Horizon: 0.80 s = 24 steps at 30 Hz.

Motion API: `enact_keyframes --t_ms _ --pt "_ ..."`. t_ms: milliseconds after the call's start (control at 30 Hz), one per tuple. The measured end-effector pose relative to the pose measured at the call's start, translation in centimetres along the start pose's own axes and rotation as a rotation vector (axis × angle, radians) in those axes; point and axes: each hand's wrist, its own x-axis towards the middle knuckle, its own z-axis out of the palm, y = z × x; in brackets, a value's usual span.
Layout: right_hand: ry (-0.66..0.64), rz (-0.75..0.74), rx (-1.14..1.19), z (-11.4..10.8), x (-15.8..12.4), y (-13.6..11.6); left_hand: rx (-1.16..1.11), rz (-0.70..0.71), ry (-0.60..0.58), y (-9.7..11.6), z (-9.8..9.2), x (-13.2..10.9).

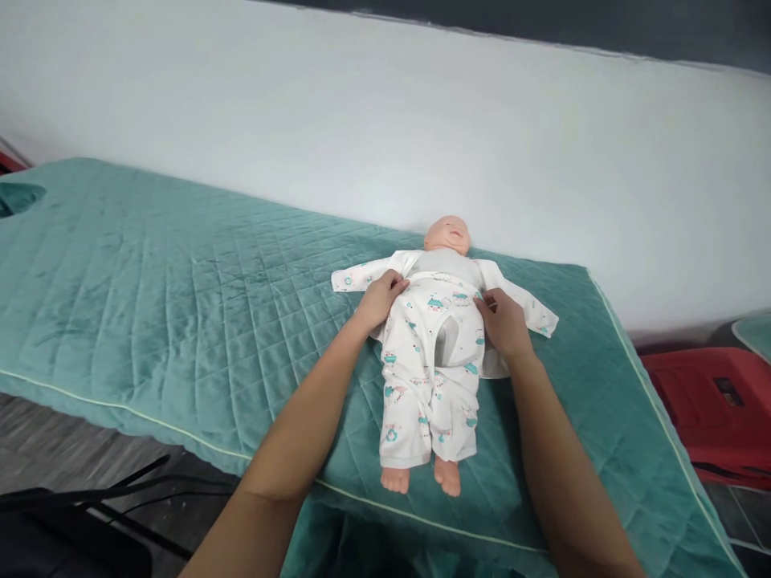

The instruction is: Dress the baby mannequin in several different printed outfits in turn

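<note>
A baby doll (pixel 449 234) lies on its back on a green quilted cover (pixel 229 321), its feet toward me. White printed trousers (pixel 409 385) are on its legs and reach up over its belly, with an opening at the crotch. A white printed top (pixel 518 301) lies spread open under it, sleeves out to both sides. My left hand (pixel 382 297) pinches the trousers' waist edge at the left. At the right side of the waist, my right hand (pixel 503 317) grips the same trousers with fingers bent.
Behind the bed stands a white wall (pixel 361 120). A red case (pixel 716 401) is on the floor at the right. At the lower left are a black object (pixel 66 538) and dark cables over a grey floor (pixel 36 433).
</note>
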Motion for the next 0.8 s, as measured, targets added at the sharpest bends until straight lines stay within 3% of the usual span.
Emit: enact_keyframes --t_ms 233,467,633,800 --pt "-0.231 0.064 0.147 -1.4 -1.0 0.1 0.062 0.097 -0.095 0.2 -0.6 -1.0" --pt "-0.375 0.153 0.388 -1.8 -1.3 0.1 0.064 0.057 -0.048 0.2 -0.9 -1.6" --pt "-0.491 0.133 0.588 -2.2 -1.3 0.4 -0.039 0.061 -0.202 -0.2 -1.8 -1.6" --pt "-0.534 0.130 0.647 -2.4 -1.3 0.9 -0.142 0.044 -0.276 -0.2 -2.8 -1.7"
